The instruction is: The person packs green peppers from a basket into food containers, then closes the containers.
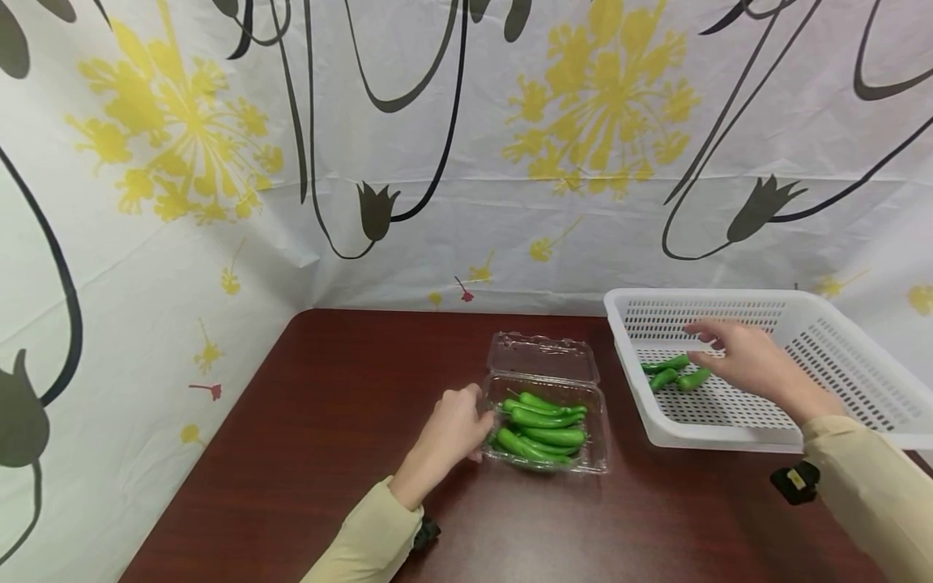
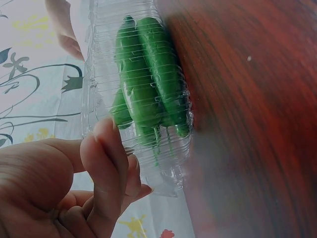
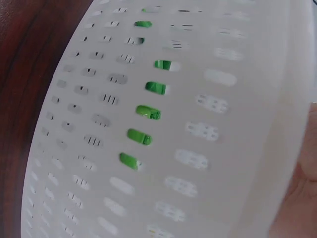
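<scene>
A clear plastic clamshell container (image 1: 599, 453) lies with its lid (image 1: 543, 359) folded back on the far side. Several green chili peppers (image 1: 543, 429) are heaped in its base, stems pointing various ways. My left hand (image 1: 453, 423) holds the container by its left rim; in the left wrist view its fingertips (image 2: 106, 131) are at the wall beside the peppers. Over the white basket hovers my right hand (image 1: 751, 364), thumb and fingers spread apart with nothing between them. A few more green chili peppers (image 1: 665, 378) lie on the basket's floor, just left of that hand.
The white slotted plastic basket (image 1: 634, 405) stands at the right of the dark red wooden table (image 1: 350, 380). Its slotted wall (image 3: 143, 193) fills most of the right wrist view. A flower-printed curtain (image 1: 452, 146) hangs behind the table and along its left side.
</scene>
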`<state>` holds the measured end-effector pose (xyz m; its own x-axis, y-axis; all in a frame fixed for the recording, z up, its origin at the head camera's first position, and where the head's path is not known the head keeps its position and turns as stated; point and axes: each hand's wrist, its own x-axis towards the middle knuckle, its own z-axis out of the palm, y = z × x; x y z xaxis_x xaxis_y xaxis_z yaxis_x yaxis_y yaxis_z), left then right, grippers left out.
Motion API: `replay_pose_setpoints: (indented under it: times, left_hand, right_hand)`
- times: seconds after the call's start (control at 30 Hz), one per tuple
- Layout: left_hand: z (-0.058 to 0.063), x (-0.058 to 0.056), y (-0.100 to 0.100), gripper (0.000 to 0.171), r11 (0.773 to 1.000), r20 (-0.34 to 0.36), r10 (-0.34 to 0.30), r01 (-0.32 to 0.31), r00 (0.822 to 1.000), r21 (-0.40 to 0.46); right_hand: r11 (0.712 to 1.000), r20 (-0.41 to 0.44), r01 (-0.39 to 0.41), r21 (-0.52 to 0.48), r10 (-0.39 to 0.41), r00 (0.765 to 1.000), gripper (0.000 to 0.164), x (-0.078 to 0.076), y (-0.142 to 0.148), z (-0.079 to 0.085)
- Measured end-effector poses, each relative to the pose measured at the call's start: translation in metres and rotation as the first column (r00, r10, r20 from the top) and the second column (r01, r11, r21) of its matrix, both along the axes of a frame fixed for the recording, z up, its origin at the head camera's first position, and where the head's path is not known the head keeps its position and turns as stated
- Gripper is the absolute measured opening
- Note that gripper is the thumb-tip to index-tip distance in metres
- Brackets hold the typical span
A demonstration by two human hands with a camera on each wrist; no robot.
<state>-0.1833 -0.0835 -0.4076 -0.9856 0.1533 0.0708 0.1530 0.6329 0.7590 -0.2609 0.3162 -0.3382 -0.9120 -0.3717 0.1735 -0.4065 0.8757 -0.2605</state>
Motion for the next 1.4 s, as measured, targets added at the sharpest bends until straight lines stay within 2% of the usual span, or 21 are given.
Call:
replay_pose_setpoints:
  times: [0.2,0.43,0.7,1.0,1.27,1.4]
  left_hand:
    - [0.000,0.000,0.000,0.026,1.000,-0.006,0.001,-0.001,1.000,-0.005]
    - [0.000,0.000,0.000,0.026,1.000,-0.002,0.000,0.000,1.000,-0.006]
    - [-0.001,-0.001,0.000,0.022,1.000,0.004,0.002,-0.002,1.000,-0.011]
    - [-0.001,-0.001,0.000,0.017,1.000,0.004,0.002,-0.002,1.000,-0.012]
    - [-0.001,-0.001,0.000,0.020,1.000,0.013,0.005,-0.005,1.000,-0.003]
    - [-0.001,0.000,0.000,0.023,1.000,-0.004,0.003,-0.003,1.000,-0.018]
  right_hand:
    - [1.000,0.054,0.022,0.011,-0.022,0.998,0.048,-0.001,0.004,-0.005]
    - [1.000,0.060,-0.008,0.026,0.006,0.998,0.047,-0.005,0.009,-0.010]
    - [0.999,0.104,-0.010,0.038,0.006,0.995,0.045,-0.008,0.012,-0.016]
    - [1.000,0.117,-0.027,0.008,0.026,0.993,0.045,-0.013,0.020,-0.027]
    - [1.000,0.117,-0.026,-0.012,0.027,0.993,0.043,-0.014,0.024,-0.035]
    - [0.999,0.111,-0.040,-0.015,0.041,0.993,0.042,-0.014,0.026,-0.038]
